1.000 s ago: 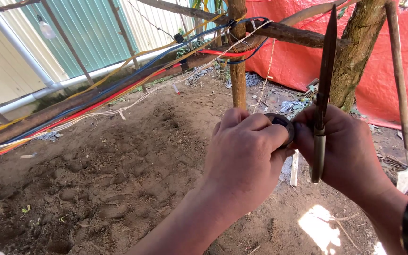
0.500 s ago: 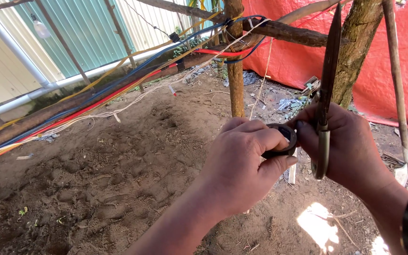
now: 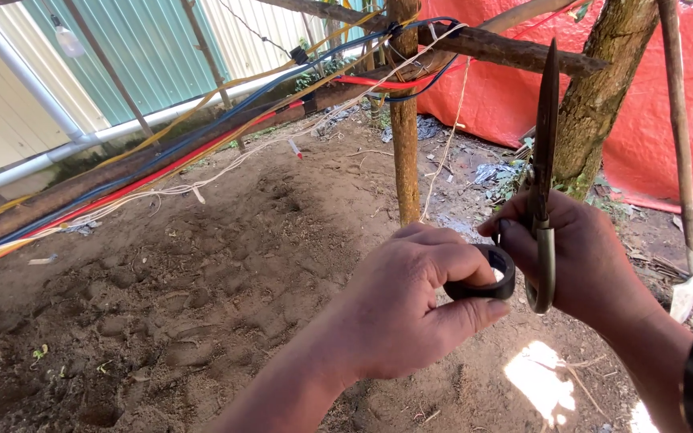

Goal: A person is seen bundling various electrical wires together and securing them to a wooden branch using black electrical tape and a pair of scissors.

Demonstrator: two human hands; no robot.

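Note:
My left hand [image 3: 411, 309] grips a roll of black tape [image 3: 487, 277] between thumb and fingers, in front of me at the lower middle. My right hand [image 3: 583, 256] is closed around the metal handle loop of a pair of scissors [image 3: 543, 172], whose dark blades point straight up. Its fingertips also touch the far side of the tape roll, so both hands meet at the roll. A striped sleeve shows at my right wrist.
Bare lumpy soil [image 3: 162, 305] covers the ground. A thin wooden post [image 3: 404, 136] stands just beyond my hands, a tree trunk [image 3: 603, 88] to the right. Blue, red and yellow cables [image 3: 202, 144] run along a log on the left. A red tarp [image 3: 643, 48] hangs behind.
Both hands have dropped a little and come apart slightly, so the black tape roll shows more between them. The scissors stay upright in my right hand.

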